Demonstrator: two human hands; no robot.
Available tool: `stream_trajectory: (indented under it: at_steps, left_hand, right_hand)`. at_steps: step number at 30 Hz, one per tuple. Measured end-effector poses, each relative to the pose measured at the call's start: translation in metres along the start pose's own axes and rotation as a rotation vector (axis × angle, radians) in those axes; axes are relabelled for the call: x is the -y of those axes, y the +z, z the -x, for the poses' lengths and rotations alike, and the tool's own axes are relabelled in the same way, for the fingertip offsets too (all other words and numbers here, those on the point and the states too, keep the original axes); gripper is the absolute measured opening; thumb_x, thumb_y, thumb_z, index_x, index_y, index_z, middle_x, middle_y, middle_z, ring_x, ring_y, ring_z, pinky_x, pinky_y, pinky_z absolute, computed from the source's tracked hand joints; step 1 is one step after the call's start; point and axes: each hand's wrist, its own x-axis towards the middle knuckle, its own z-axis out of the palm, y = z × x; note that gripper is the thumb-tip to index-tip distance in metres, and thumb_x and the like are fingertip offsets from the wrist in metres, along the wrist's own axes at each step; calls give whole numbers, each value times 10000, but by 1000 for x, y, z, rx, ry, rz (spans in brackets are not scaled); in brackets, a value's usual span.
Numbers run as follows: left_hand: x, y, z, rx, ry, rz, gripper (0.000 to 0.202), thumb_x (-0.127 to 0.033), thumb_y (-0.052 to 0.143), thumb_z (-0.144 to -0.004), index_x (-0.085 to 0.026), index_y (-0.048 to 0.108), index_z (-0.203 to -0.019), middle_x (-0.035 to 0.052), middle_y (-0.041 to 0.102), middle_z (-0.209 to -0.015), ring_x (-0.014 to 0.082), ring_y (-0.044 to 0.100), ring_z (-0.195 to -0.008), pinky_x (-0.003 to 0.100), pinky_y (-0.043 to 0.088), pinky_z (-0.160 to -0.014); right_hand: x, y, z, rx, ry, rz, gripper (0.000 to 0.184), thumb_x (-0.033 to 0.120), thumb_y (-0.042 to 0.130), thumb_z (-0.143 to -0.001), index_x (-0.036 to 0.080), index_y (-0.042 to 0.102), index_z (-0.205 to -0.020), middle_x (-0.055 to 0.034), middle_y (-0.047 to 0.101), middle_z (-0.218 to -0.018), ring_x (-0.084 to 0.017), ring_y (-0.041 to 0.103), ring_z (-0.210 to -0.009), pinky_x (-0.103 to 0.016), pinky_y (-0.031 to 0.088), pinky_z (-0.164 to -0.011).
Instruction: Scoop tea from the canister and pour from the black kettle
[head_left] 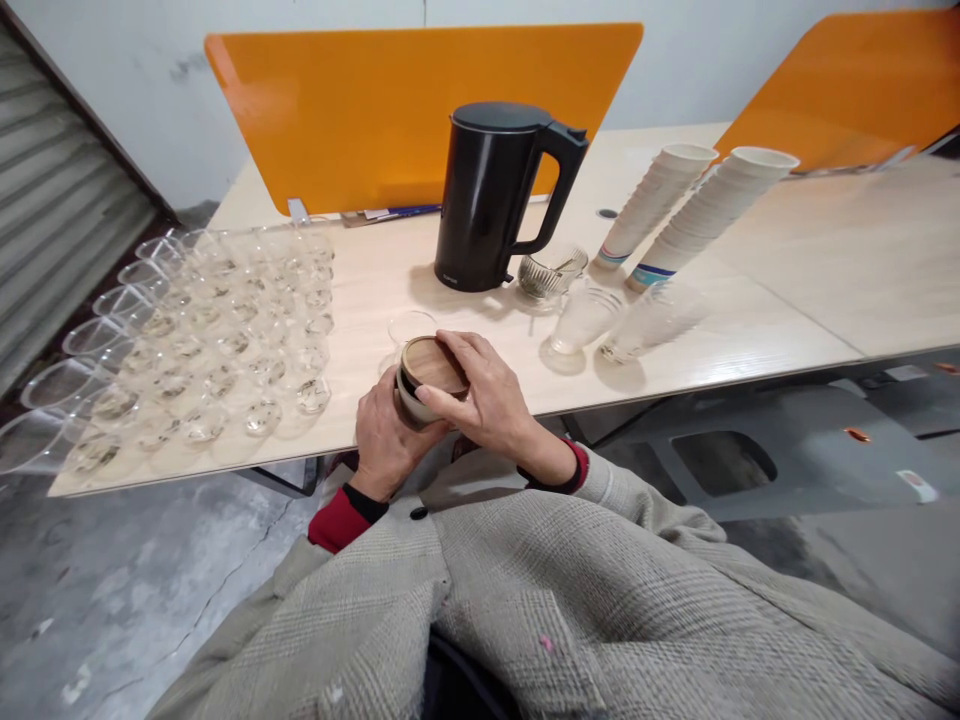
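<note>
Wood-lidded jar (409,402) is held above the desk (750,290), at its front edge, between both hands of the person. Its wooden lid (433,365) sits on top and faces up, and the pale body below is mostly covered, so I cannot say surely if it is ceramic or glass. What is inside the jar cannot be seen. The left hand (390,435) is closed around the side and under part of the jar, and the right hand (480,385) lies curved over the lid with its fingers bent down at the far edge. Both hands have hold of it, and neither is open. Red cuffs come out from the sleeves of a grey tweed coat (570,600).

Just behind the jar stands a clear empty glass (411,328). To the left of the jar are many rows of clear cups (232,345), with small pale bits in their bottoms, too small to identify. The outer cups are cut off by the picture edge. Farther behind the jar and to the right are a wire strainer (544,272), two clear cups (585,320), and two stacks of paper cups (656,205); the lens makes it hard to tell whether these are upright. A black electric kettle (487,195) stands beyond, before an orange desk divider (420,110).
</note>
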Motion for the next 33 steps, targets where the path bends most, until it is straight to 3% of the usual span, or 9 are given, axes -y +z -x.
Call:
stream_trajectory:
  at_steps: [3, 6, 10, 16, 20, 23, 26, 29, 33]
  left_hand:
    - [-3, -1, -1, -12, -9, 4, 988, -634, 886, -694, -186, 491, -1480, 205, 712, -1407, 402, 729, -1233, 514, 579, -1002]
    - [-4, -3, -1, -8, -5, 9, 1002, -635, 903, -668, -184, 497, -1466, 195, 719, -1403, 395, 733, -1230, 515, 578, -1021]
    - [-3, -5, -1, -12, 24, 25, 986, -637, 904, -668, -198, 506, -1457, 176, 730, -1387, 379, 743, -1210, 517, 578, -1037]
    - [2, -2, 0, -61, 45, 29, 975, -626, 906, -671, -190, 523, -1454, 192, 722, -1391, 398, 727, -1242, 538, 571, -1058]
    - [4, -1, 1, -72, 45, 20, 980, -635, 905, -671, -187, 527, -1456, 194, 724, -1381, 404, 726, -1239, 543, 571, -1056]
    - [5, -1, 1, -79, 63, 22, 965, -635, 898, -685, -191, 528, -1457, 187, 728, -1377, 400, 727, -1240, 539, 576, -1047]
    - [6, -1, 1, -88, 85, 25, 959, -637, 894, -695, -190, 527, -1460, 186, 732, -1370, 399, 729, -1237, 536, 580, -1037]
    - [6, -1, 0, -91, 90, 25, 951, -638, 887, -706, -197, 525, -1466, 180, 732, -1373, 391, 736, -1221, 530, 583, -1032]
    - [6, -1, 0, -86, 77, 21, 963, -633, 891, -699, -193, 523, -1472, 184, 729, -1374, 399, 734, -1217, 541, 582, -1034]
  right_hand:
    - [-3, -4, -2, -31, 2, -73, 718, 694, 664, -901, 252, 594, -1463, -163, 672, -1387, -354, 635, -1309, -583, 536, -1143]
    - [-14, -14, -4, -141, -22, -102, 730, 693, 643, -924, 259, 542, -1503, -153, 638, -1432, -342, 602, -1353, -577, 495, -1178]
    - [-46, -30, -3, -248, 71, 66, 738, 660, 657, -926, 225, 529, -1509, -165, 619, -1422, -353, 588, -1342, -590, 477, -1175]
    - [-87, -26, 11, -79, 318, 352, 813, 566, 757, -857, 118, 550, -1504, -245, 616, -1429, -409, 601, -1329, -576, 531, -1115]
    - [-94, -18, 17, -4, 298, 413, 817, 487, 801, -847, 88, 547, -1513, -264, 587, -1512, -415, 568, -1382, -572, 483, -1183]
    - [-96, -28, 17, -57, 228, 398, 796, 557, 779, -878, 135, 549, -1513, -246, 588, -1533, -409, 567, -1394, -595, 479, -1179]
    - [-97, -55, 5, -236, 179, 359, 716, 579, 658, -972, 165, 510, -1537, -206, 674, -1396, -337, 687, -1183, -531, 584, -1023]
    - [-98, -84, -22, -358, 227, 432, 632, 464, 581, -1025, 145, 474, -1560, -172, 725, -1277, -274, 720, -947, -454, 613, -882]
    - [-99, -106, -68, -318, 361, 684, 501, 322, 564, -1016, 121, 585, -1475, -172, 768, -1226, -297, 717, -1063, -425, 570, -948]
